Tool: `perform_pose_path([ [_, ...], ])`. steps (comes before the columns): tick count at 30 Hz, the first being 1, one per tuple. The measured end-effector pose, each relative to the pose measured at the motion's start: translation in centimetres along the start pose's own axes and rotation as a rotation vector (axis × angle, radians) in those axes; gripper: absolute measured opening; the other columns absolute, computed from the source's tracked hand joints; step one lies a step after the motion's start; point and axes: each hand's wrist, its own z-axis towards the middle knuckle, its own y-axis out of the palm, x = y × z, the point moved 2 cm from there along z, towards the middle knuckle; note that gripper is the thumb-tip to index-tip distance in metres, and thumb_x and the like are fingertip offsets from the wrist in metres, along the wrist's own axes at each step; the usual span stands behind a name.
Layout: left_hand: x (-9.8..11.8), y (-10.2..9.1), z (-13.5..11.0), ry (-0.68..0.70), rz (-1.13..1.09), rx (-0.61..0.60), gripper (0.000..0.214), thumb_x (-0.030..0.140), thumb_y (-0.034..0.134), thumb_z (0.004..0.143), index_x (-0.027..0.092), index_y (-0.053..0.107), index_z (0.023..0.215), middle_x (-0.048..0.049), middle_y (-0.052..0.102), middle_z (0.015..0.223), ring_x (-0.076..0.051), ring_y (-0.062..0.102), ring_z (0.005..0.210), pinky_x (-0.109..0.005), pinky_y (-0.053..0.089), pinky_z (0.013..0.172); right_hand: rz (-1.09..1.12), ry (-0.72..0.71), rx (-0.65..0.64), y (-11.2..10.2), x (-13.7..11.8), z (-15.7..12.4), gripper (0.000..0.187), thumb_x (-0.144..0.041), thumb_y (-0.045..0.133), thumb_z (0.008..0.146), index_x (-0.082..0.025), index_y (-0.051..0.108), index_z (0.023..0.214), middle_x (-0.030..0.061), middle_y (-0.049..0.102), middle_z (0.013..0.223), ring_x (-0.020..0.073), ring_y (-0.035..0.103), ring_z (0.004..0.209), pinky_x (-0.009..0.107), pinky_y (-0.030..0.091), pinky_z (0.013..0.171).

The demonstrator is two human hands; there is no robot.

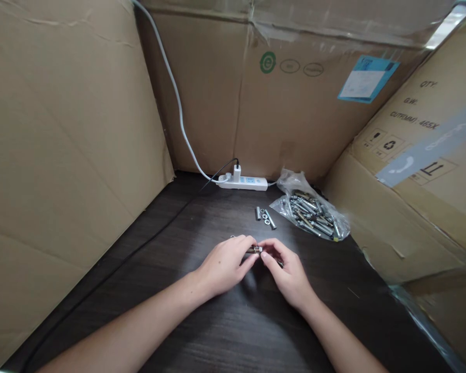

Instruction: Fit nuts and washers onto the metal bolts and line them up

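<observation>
My left hand [227,263] is closed around a brassy expansion bolt [250,250], its thumb and fingers pinching the shaft. At the bolt's right end is a silvery nut [260,249], pinched by the thumb and forefinger of my right hand [289,270]. Another piece of metal [280,263] shows partly under the right fingers; its kind is hidden. Just beyond the left knuckles, the edge of a small ring [233,237] peeks out. Farther back on the table lie a metal sleeve [258,213], a silvery bolt [271,220] and several small rings, among them a washer [267,222].
A clear plastic bag [295,181] full of bolts lies at the back right. Behind stands a white power strip [256,183] with a plugged-in charger [237,172]. A black cable [140,243] crosses the dark table [241,331] on the left. Cardboard boxes [202,83] wall three sides.
</observation>
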Motion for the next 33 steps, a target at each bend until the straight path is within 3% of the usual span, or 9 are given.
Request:
perform_pose_path([
  [2, -0.04, 0.05, 0.01, 0.003, 0.007, -0.008, 0.014, 0.028, 0.043, 0.091, 0.021, 0.052, 0.099, -0.0027, 0.061, 0.093, -0.017, 0.057, 0.087, -0.027, 0.044, 0.074, -0.024, 0.011, -0.008, 0.0, 0.1, 0.02, 0.022, -0.037, 0.05, 0.086, -0.018, 0.06, 0.086, 0.0014, 0.062, 0.074, 0.014, 0.055, 0.064, 0.023, 0.043, 0.058],
  [5, -0.04, 0.11, 0.0, 0.014, 0.017, -0.031, 0.013, 0.027, 0.044, 0.091, 0.02, 0.053, 0.097, -0.0026, 0.061, 0.093, -0.017, 0.057, 0.085, -0.027, 0.044, 0.073, -0.06, 0.039, 0.015, -0.11, 0.52, 0.08, 0.039, -0.041, 0.041, 0.091, -0.017, 0.054, 0.063, -0.0001, 0.055, 0.06, 0.0126, 0.051, 0.057, 0.023, 0.039, 0.056],
  [7, -0.03, 0.1, -0.03, 0.015, 0.011, -0.033, 0.013, 0.027, 0.044, 0.09, 0.02, 0.052, 0.098, -0.0027, 0.062, 0.094, -0.017, 0.057, 0.086, -0.027, 0.044, 0.074, -0.074, 0.044, 0.037, -0.24, 0.68, 0.1, 0.044, -0.042, 0.037, 0.093, -0.017, 0.05, 0.058, -0.0004, 0.052, 0.056, 0.0123, 0.049, 0.056, 0.023, 0.038, 0.056],
  [13, -0.03, 0.08, -0.08, -0.005, 0.026, -0.038, 0.016, 0.028, 0.044, 0.091, 0.021, 0.051, 0.103, -0.0022, 0.062, 0.097, -0.017, 0.058, 0.086, -0.027, 0.044, 0.074, -0.054, 0.033, 0.005, -0.23, 0.23, 0.07, 0.027, -0.04, 0.047, 0.089, -0.018, 0.059, 0.078, -0.0009, 0.056, 0.066, 0.0127, 0.051, 0.059, 0.023, 0.041, 0.056],
  [24, -0.05, 0.05, -0.12, -0.027, -0.013, -0.044, 0.015, 0.026, 0.041, 0.093, 0.021, 0.05, 0.102, -0.0012, 0.062, 0.096, -0.016, 0.058, 0.087, -0.027, 0.045, 0.074, -0.033, -0.054, 0.024, -0.09, 0.19, 0.0, 0.02, -0.025, 0.054, 0.083, -0.018, 0.061, 0.101, 0.0042, 0.064, 0.086, 0.0145, 0.058, 0.069, 0.024, 0.047, 0.059],
  [30, 0.03, -0.1, -0.09, -0.039, -0.022, -0.04, 0.014, 0.027, 0.042, 0.092, 0.021, 0.051, 0.102, -0.0012, 0.062, 0.096, -0.016, 0.058, 0.086, -0.025, 0.044, 0.072, -0.016, -0.047, -0.002, -0.15, 0.25, 0.05, 0.021, -0.027, 0.053, 0.085, -0.018, 0.06, 0.102, 0.0044, 0.063, 0.088, 0.0149, 0.057, 0.07, 0.024, 0.046, 0.06],
  [33, -0.03, -0.13, -0.05, -0.043, 0.0, -0.041, 0.014, 0.028, 0.042, 0.093, 0.021, 0.05, 0.101, -0.0006, 0.062, 0.094, -0.015, 0.059, 0.084, -0.025, 0.044, 0.07, -0.02, -0.001, -0.037, -0.18, 0.3, 0.07, 0.018, -0.033, 0.051, 0.087, -0.018, 0.06, 0.091, 0.0028, 0.062, 0.08, 0.0145, 0.056, 0.068, 0.025, 0.043, 0.061],
])
